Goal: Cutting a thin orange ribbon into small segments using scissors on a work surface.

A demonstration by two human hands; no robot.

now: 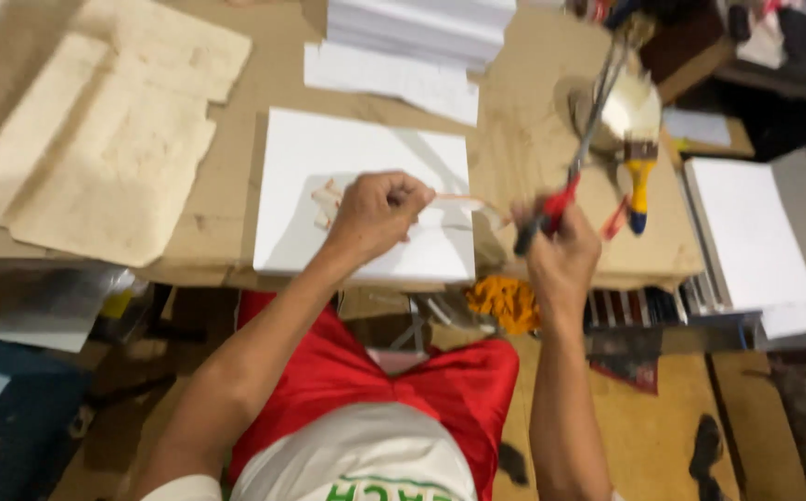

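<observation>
My left hand (377,210) is closed around a thin orange-and-white strip (463,199) that stretches to the right above a white block (366,204) lying on the brown work surface. My right hand (562,249) grips a pair of red-handled scissors (581,153), blades pointing up and away, close to the strip's right end. A tan smear (327,201) marks the white block just left of my left hand. The frame is motion-blurred.
A stack of white sheets (421,28) stands at the back, another white stack (751,237) at the right. A yellow-handled brush (639,176) lies by a shiny bowl (630,107). Tan paper sheets (96,139) cover the left. An orange cloth (505,301) hangs at the table edge.
</observation>
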